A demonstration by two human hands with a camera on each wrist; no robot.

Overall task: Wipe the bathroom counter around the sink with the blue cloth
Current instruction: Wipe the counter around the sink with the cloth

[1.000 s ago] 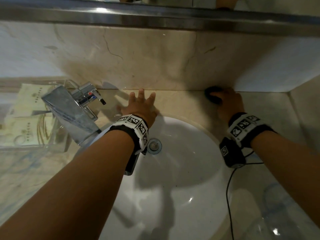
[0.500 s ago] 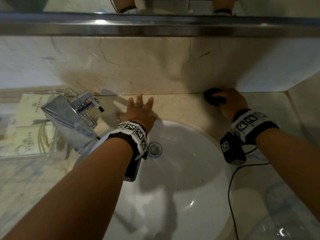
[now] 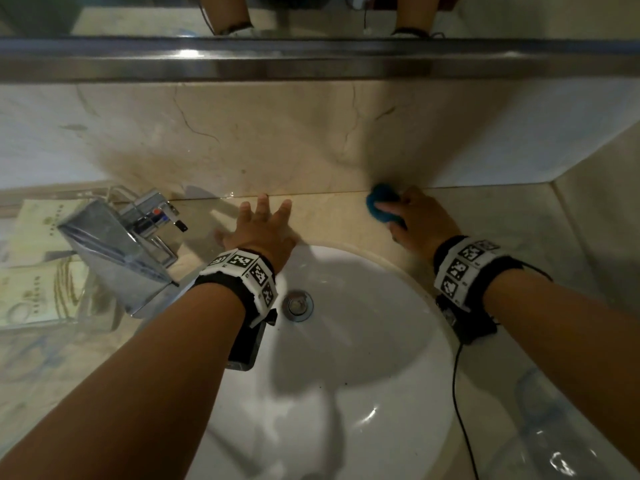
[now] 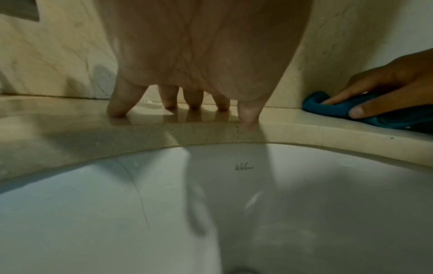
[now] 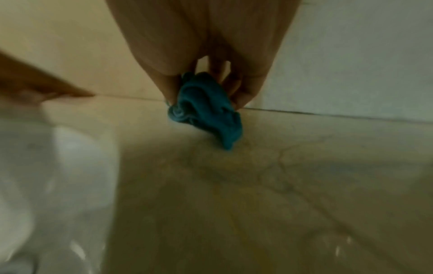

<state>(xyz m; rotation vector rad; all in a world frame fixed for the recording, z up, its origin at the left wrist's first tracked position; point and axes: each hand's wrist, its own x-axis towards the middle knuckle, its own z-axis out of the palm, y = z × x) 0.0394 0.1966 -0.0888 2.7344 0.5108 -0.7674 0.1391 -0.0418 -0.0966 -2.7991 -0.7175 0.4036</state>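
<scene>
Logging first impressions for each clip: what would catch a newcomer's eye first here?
The blue cloth, bunched under the right hand on the counter where it meets the marble back wall, stands out in colour. The left hand is spread flat behind the white sink, with the chrome faucet at the left.
</scene>
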